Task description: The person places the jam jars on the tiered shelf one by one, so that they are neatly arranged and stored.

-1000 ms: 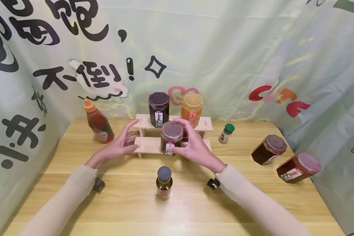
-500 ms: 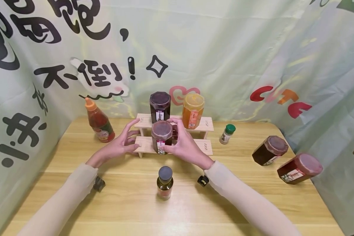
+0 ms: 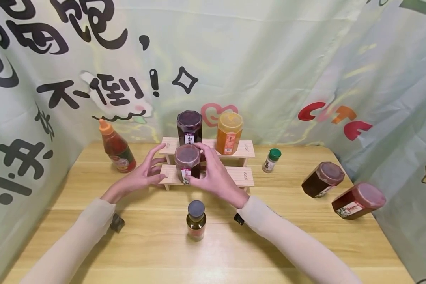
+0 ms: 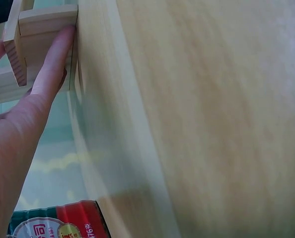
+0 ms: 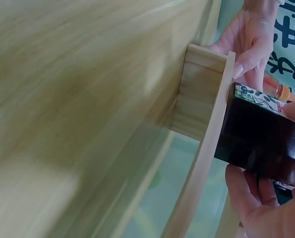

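In the head view, my right hand point(image 3: 216, 177) grips a dark octagonal jar point(image 3: 187, 156) with a pale lid, thumb at its front and fingers round its far right side. The jar stands upright at the lower step of a two-step wooden rack point(image 3: 239, 176), left of its middle. In the right wrist view, the jar's base point(image 5: 227, 124) meets the plank. My left hand point(image 3: 145, 173) holds the rack's left end, thumb by the lower step and index finger by the upper one. One finger lies against the end panel point(image 4: 43, 44) in the left wrist view.
A purple-dark jar point(image 3: 189, 126) and an orange jar point(image 3: 229, 134) stand on the upper step. Left is a red sauce bottle point(image 3: 118, 148); in front, a small brown bottle point(image 3: 196, 223). A green-capped shaker point(image 3: 271, 161) and two dark jars point(image 3: 321, 181) are to the right.
My right hand has moved the dark jar leftward along the lower step, from near its middle toward my left hand. My left hand has stayed at the rack's left end.
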`<state>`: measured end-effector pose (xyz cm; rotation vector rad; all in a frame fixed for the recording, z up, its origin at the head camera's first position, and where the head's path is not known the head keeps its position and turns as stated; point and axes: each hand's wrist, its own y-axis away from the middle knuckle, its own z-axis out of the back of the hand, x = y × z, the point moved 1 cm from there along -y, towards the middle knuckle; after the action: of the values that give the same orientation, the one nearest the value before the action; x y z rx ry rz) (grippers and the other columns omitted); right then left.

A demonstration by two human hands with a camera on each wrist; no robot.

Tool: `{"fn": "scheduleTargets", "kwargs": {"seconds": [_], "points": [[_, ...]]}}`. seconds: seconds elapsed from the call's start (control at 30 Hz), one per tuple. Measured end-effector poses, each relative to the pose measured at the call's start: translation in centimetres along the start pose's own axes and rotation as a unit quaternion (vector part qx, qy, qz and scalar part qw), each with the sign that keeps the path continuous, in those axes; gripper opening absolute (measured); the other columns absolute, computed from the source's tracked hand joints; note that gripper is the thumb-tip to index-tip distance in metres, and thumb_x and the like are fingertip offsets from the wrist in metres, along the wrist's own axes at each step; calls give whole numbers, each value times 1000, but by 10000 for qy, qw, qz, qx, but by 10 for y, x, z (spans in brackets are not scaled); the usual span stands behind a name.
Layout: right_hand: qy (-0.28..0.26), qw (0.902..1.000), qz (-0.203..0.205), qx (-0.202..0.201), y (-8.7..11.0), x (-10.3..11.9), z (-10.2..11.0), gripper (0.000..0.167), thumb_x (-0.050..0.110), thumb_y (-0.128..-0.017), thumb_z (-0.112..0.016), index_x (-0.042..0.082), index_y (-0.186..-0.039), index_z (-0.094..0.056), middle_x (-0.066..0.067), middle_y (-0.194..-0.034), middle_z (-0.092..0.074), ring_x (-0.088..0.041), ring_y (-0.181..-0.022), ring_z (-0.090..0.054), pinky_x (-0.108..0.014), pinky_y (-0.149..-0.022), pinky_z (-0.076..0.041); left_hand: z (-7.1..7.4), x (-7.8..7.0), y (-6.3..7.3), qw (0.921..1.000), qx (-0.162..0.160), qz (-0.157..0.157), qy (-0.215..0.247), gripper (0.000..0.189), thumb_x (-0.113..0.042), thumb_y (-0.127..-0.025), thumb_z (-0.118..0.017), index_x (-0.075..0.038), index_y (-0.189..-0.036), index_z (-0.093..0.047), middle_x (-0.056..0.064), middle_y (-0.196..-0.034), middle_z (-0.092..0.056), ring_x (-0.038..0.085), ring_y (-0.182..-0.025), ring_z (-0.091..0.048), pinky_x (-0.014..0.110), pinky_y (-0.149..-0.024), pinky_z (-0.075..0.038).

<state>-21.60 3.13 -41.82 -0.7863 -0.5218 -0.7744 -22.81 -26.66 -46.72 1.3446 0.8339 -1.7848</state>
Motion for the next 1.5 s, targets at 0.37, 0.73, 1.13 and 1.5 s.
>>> {"fn": "scheduleTargets", "kwargs": {"seconds": [0.37, 0.73, 1.13, 1.5], "points": [[-12, 9998, -183, 76, -2, 3, -5, 94, 18, -88, -95, 4, -160, -36, -13, -141, -56, -21, -122, -61, -31, -100, -57, -1, -1, 0, 10000, 8, -27, 92, 103, 1, -106, -67, -34, -175, 0, 38, -170, -21, 64, -150, -32, 58, -104, -55], [-862, 9950, -483, 115, 12, 6, 7, 93, 8, -88, -93, 7, -160, -35, -17, -135, -59, -25, -123, -63, -38, -101, -59, -2, 0, -1, 10000, -50, -43, 1, 103, 0, -104, -69, -35, -175, -2, 37, -170, -22, 64, -150, -31, 69, -110, -45], [-1141, 9920, -187, -504, 35, 5, 48, 65, -5, -93, -81, -2, -149, -48, -21, -127, -64, -28, -115, -68, -40, -97, -61, -2, 0, -2, 9999, -128, 15, -104, 105, -3, -103, -73, -39, -174, -4, 33, -169, -28, 60, -149, -37, 62, -109, -49], [-1400, 9837, -208, -1109, 66, -5, 97, 53, -9, -98, -73, -1, -146, -51, -24, -129, -62, -37, -118, -67, -33, -97, -59, -2, 0, -1, 9998, -131, 38, -125, 104, -6, -104, -74, -39, -174, -4, 32, -170, -27, 59, -150, -35, 66, -110, -47]]}}
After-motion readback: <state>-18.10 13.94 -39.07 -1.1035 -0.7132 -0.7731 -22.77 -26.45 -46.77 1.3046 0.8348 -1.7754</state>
